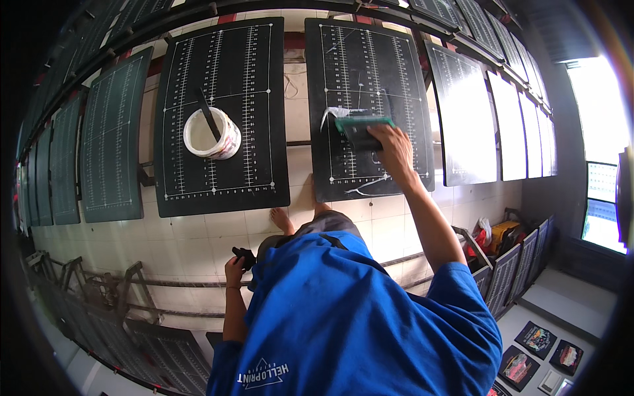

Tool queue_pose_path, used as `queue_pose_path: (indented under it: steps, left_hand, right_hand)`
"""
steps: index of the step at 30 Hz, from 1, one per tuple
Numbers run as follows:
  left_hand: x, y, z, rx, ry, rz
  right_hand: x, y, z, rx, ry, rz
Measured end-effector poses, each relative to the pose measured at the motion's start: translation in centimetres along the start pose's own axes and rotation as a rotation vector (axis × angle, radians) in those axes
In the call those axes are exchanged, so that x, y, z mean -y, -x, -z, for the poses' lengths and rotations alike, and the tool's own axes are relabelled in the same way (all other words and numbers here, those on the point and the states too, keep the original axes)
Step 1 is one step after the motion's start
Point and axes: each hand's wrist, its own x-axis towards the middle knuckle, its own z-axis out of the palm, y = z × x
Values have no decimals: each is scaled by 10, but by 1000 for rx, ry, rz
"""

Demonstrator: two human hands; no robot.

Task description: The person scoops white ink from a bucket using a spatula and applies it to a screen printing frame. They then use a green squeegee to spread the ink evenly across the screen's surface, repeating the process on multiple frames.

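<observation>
My right hand grips a dark, wide squeegee with a green edge. The squeegee is over the right-hand black printing board, which carries white ruler marks and grid lines. A whitish smear of paste shows along the tool's far left side, and thin white streaks cross the board's near edge. Low at my left side, my left hand is closed on a small black item whose kind I cannot make out.
A white tub with a dark stick in it stands on the left board. More boards line both sides. Behind me run a metal rail and racks. A yellow thing lies at the right.
</observation>
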Motion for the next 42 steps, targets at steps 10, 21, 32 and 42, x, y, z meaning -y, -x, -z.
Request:
queue_pose_path:
  steps: [10,21,32,42]
  left_hand:
    - [31,0,6,17,-61,63]
    - [-6,-22,21,-18,-49,-44]
    - [-23,-10,12,-76,-16,-95]
    - [44,5,-2,-98,-50,88]
  right_hand:
    - [-91,144,47,164,105,8]
    - [34,103,-2,117,-10,203]
    - [36,67,-1,33,-102,-4]
    - [83,95,-17,62,-7,-2]
